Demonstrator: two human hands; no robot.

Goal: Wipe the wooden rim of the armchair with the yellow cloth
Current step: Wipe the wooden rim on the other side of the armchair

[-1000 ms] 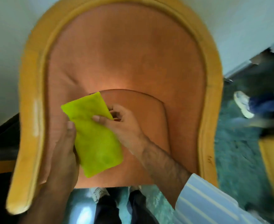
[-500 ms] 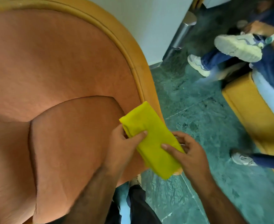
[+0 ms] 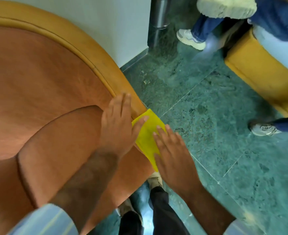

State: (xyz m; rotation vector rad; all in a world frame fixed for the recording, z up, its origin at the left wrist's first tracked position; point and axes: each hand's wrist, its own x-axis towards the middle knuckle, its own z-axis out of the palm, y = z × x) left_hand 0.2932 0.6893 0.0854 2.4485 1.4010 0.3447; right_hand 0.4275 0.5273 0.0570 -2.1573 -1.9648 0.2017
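Note:
The armchair has orange upholstery and a curved wooden rim [image 3: 89, 53] that runs down to its right front end. A folded yellow cloth [image 3: 146, 133] lies over that end of the rim. My left hand [image 3: 119, 126] rests on the rim and upholstery with flat fingers, and its thumb lies across the cloth's upper left edge. My right hand [image 3: 172, 155] presses down flat on the lower right part of the cloth, fingertips at its middle. The rim under the cloth and under both hands is hidden.
Green marble floor [image 3: 216, 133] lies right of the chair. Other people's legs and white shoes [image 3: 190, 38] stand at the top right, with another shoe [image 3: 263, 129] at the right edge. A yellow seat [image 3: 258, 73] is at right, a metal post [image 3: 158, 12] by the wall.
The view has swung from the chair's back to its right rim end. The cloth, first held up over the seat in both hands, now lies pressed on the rim.

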